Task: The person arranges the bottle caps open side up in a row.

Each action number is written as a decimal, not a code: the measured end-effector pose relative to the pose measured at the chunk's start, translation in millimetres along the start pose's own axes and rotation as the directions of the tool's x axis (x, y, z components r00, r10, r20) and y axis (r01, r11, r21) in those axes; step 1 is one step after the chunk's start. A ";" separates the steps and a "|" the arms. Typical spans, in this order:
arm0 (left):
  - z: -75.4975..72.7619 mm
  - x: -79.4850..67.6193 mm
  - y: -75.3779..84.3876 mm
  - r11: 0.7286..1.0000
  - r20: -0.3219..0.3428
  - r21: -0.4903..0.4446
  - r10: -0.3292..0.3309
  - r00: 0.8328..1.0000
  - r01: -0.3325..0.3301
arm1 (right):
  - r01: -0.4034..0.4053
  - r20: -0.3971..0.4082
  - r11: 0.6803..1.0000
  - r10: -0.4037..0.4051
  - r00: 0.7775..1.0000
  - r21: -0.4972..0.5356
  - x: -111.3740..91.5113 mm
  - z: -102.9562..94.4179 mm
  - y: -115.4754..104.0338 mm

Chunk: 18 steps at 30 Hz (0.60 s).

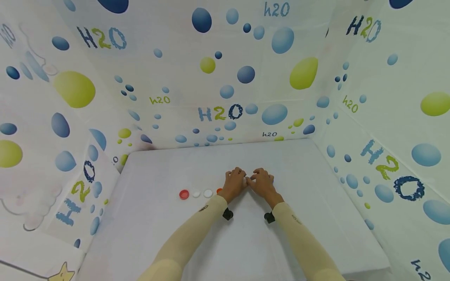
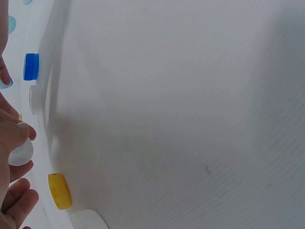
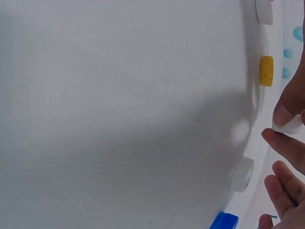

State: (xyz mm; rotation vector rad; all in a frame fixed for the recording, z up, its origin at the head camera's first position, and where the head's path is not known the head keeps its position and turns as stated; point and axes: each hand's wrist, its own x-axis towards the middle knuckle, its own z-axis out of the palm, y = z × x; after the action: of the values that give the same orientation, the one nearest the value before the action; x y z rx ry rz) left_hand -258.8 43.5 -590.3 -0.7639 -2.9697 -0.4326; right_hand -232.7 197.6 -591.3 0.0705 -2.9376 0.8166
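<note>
My left hand and right hand meet above the table, fingertips nearly together. In the left wrist view, the left thumb and fingers pinch a small, round, translucent white cap. In the right wrist view, the right thumb and index finger hold a small white cap; I cannot tell whether it is the same one. Below the hands on the cloth are a yellow cap, a white cap and a blue cap, hidden in the head view.
Left of the hands, a red cap, a small white cap, a white ring-like cap and a partly covered orange cap form a row. White cloth covers the table; bubble-patterned sheets enclose it.
</note>
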 end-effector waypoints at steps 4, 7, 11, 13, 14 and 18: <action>0.4 0.2 0.3 1.000 0.002 -0.004 -0.002 1.000 0.002 | 0.002 -0.020 1.000 -0.001 1.000 0.015 -0.9 2.6 1.9; 0.6 0.6 0.5 1.000 0.002 -0.008 -0.003 1.000 0.003 | 0.001 -0.030 0.999 0.000 1.000 0.032 -1.9 2.4 2.3; 1.3 1.3 0.8 1.000 0.001 -0.010 -0.003 1.000 0.004 | 0.002 -0.037 0.999 -0.001 0.999 0.037 -2.7 1.7 3.5; 1.5 1.9 1.1 1.000 0.005 -0.008 -0.003 1.000 0.003 | 0.006 -0.036 0.999 -0.004 0.999 0.037 -2.8 1.6 4.4; 1.5 2.0 1.5 1.000 0.010 -0.006 -0.004 1.000 0.004 | 0.009 -0.033 0.999 -0.008 0.999 0.033 -2.6 1.8 5.2; 1.6 3.1 3.0 1.000 0.022 0.008 -0.005 1.000 0.005 | 0.016 -0.006 1.000 -0.016 1.000 0.020 -3.7 3.2 7.4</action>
State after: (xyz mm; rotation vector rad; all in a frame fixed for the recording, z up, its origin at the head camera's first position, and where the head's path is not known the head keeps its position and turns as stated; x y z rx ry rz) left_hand -260.0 47.9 -590.7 -0.7658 -2.9929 -0.4155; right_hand -229.8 202.3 -598.2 0.0921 -2.9199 0.8431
